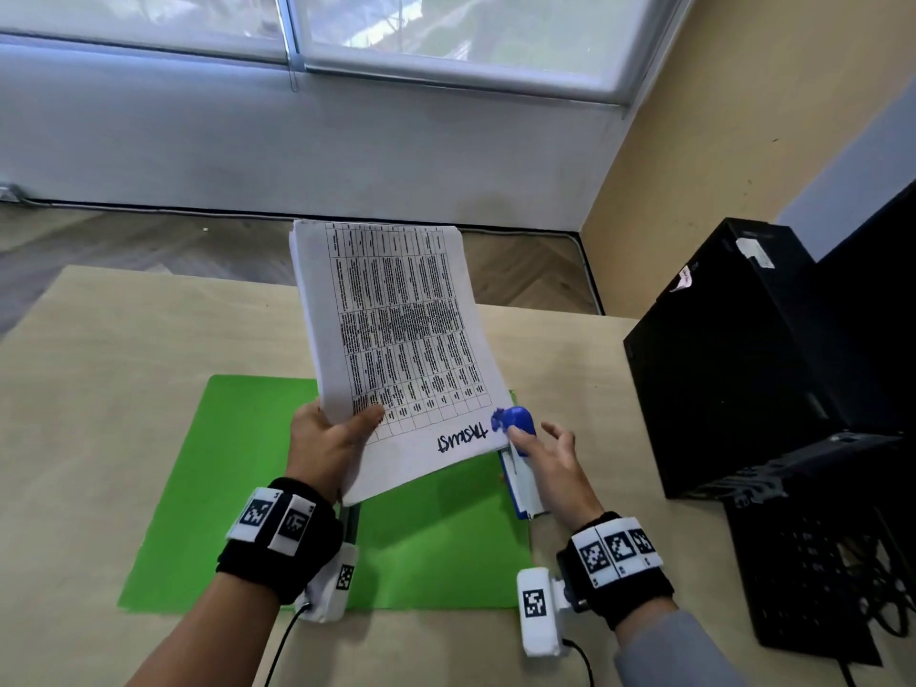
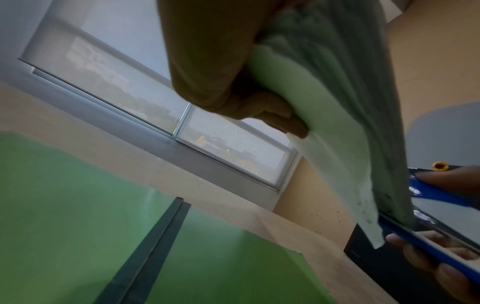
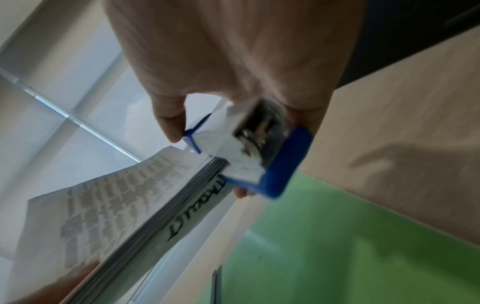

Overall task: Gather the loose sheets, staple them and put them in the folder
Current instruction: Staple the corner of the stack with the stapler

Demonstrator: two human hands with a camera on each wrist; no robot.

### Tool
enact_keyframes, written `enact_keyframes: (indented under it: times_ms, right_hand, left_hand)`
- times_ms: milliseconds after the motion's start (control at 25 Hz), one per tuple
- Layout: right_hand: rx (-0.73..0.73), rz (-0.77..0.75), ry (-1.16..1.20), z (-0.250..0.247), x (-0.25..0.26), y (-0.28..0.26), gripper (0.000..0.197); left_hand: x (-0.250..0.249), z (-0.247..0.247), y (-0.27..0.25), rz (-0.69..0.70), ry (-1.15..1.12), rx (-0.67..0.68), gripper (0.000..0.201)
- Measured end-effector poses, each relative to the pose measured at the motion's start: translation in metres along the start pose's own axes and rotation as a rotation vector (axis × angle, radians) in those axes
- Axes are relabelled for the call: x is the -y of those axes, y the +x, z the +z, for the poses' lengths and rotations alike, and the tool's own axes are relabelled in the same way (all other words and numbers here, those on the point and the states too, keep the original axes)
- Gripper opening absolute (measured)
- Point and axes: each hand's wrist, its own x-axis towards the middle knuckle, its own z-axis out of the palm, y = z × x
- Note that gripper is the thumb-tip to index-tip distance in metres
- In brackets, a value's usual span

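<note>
Stapler base behind sheets

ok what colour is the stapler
Blue with white sides and a metal inside; the stapler shows best in the right wrist view, held by the right hand.

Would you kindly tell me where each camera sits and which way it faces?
Head: on the head, looking down at both hands, sheets, green folder.
Left wrist: under the left hand, looking up at the window.
Right wrist: under the right hand, facing the stapler.
All share the sheets.
</note>
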Motion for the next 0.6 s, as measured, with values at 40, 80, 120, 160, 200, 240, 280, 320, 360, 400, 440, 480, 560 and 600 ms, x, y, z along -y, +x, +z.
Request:
enact_keyframes:
  times_ms: [40, 80, 120, 160, 200, 240, 280, 320, 360, 400, 440, 480, 560, 600]
  right_hand:
    - [0.053, 0.016, 0.006, -0.006, 0.0, 0.002, 0.078]
    - [0.096, 0.024, 0.002, -0.01, 0.001, 0.002, 0.07]
    - [0.125, 0.029, 0.01, -0.013, 0.004, 0.001, 0.056]
    - [0.129, 0.045, 0.012, -0.013, 0.006, 0.0, 0.046]
    - [0.126, 0.05, 0.011, -0.014, 0.008, -0.001, 0.044]
    - [0.122, 0.056, -0.005, -0.014, 0.01, -0.002, 0.049]
    - [0.116, 0.064, -0.024, -0.012, 0.01, 0.0, 0.056]
    - [0.12, 0.062, -0.028, -0.011, 0.009, 0.0, 0.057]
    - [0.114, 0.052, -0.021, -0.009, 0.007, 0.001, 0.054]
    - [0.1, 0.045, -0.01, -0.008, 0.005, 0.002, 0.05]
    - [0.086, 0.047, 0.003, -0.006, 0.003, 0.004, 0.049]
    - [0.085, 0.05, 0.022, -0.004, 0.004, 0.004, 0.051]
    - [0.09, 0.037, 0.034, -0.003, 0.003, 0.006, 0.051]
    - [0.096, 0.044, 0.025, -0.002, 0.004, 0.005, 0.05]
  left_hand:
    - [-0.001, -0.001, -0.001, 0.008, 0.007, 0.013, 0.019]
    - [-0.003, -0.001, -0.001, 0.022, 0.018, 0.026, 0.015]
    - [-0.005, 0.0, -0.002, 0.04, 0.032, 0.04, 0.012]
    - [-0.007, 0.001, -0.002, 0.057, 0.047, 0.054, 0.01]
    - [-0.008, 0.003, -0.003, 0.07, 0.061, 0.064, 0.009]
    - [-0.009, 0.004, -0.002, 0.078, 0.069, 0.072, 0.007]
    - [-0.01, 0.005, -0.002, 0.086, 0.071, 0.08, 0.006]
    - [-0.01, 0.006, -0.002, 0.093, 0.066, 0.087, 0.008]
    - [-0.01, 0.007, -0.001, 0.097, 0.063, 0.098, 0.012]
    - [-0.011, 0.008, -0.001, 0.1, 0.058, 0.108, 0.014]
    - [-0.013, 0.009, -0.002, 0.098, 0.045, 0.116, 0.012]
    - [-0.015, 0.01, -0.003, 0.094, 0.023, 0.125, 0.009]
    - [-0.019, 0.013, -0.004, 0.082, -0.003, 0.128, 0.007]
    - [-0.02, 0.015, -0.005, 0.085, 0.003, 0.12, 0.008]
